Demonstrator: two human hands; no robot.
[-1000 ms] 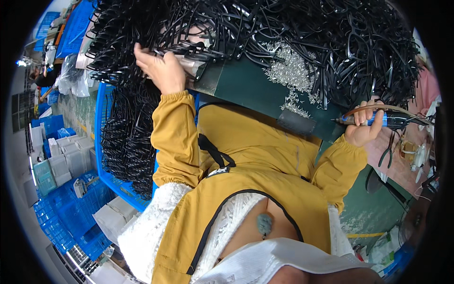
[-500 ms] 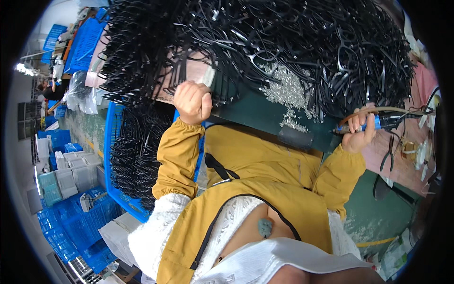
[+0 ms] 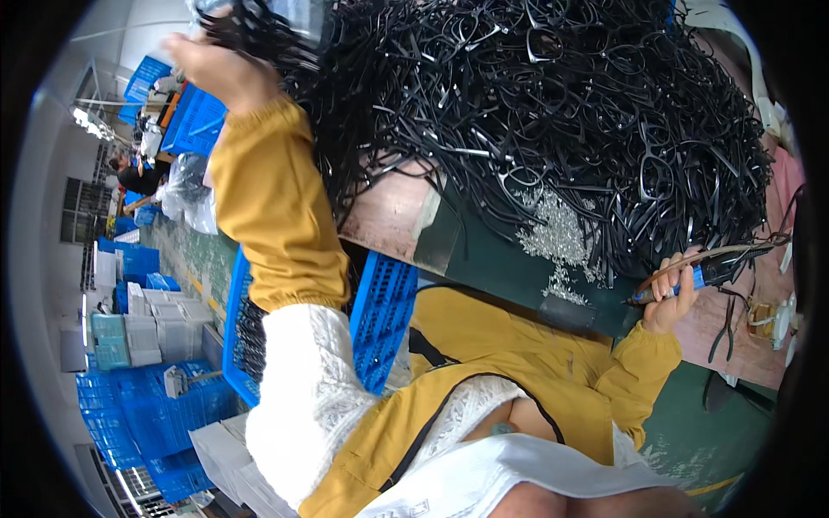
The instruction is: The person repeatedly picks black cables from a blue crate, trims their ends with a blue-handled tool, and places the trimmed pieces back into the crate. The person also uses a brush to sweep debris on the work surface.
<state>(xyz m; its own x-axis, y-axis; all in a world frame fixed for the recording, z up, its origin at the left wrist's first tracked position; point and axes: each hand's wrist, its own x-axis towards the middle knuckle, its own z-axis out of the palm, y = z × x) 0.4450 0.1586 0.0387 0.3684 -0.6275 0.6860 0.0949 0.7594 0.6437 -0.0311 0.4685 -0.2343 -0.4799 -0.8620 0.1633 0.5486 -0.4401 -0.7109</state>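
Note:
My left hand (image 3: 226,71) is stretched out to the far left end of a big heap of black eyeglass frames (image 3: 535,129). It is smeared by motion, and its fingers are partly hidden beside a bunch of dark frames (image 3: 263,34); whether it grips them I cannot make out. At the table's right front, my right hand (image 3: 668,298) is closed round a blue and black electric screwdriver (image 3: 701,276), its tip pointing left. A pile of tiny silvery screws (image 3: 557,237) lies in front of the heap, left of the screwdriver.
Pliers (image 3: 724,328) lie to the right of my right hand. Below my left arm stands a blue basket (image 3: 384,319) with black frames in it. Farther left are stacked blue crates (image 3: 164,414) and white boxes (image 3: 164,324) on a green floor. Another person (image 3: 138,177) is far off.
My left hand has moved from a fist at the table's front edge up and left to the heap's far end. My right hand still holds the screwdriver. The whole view has shifted slightly.

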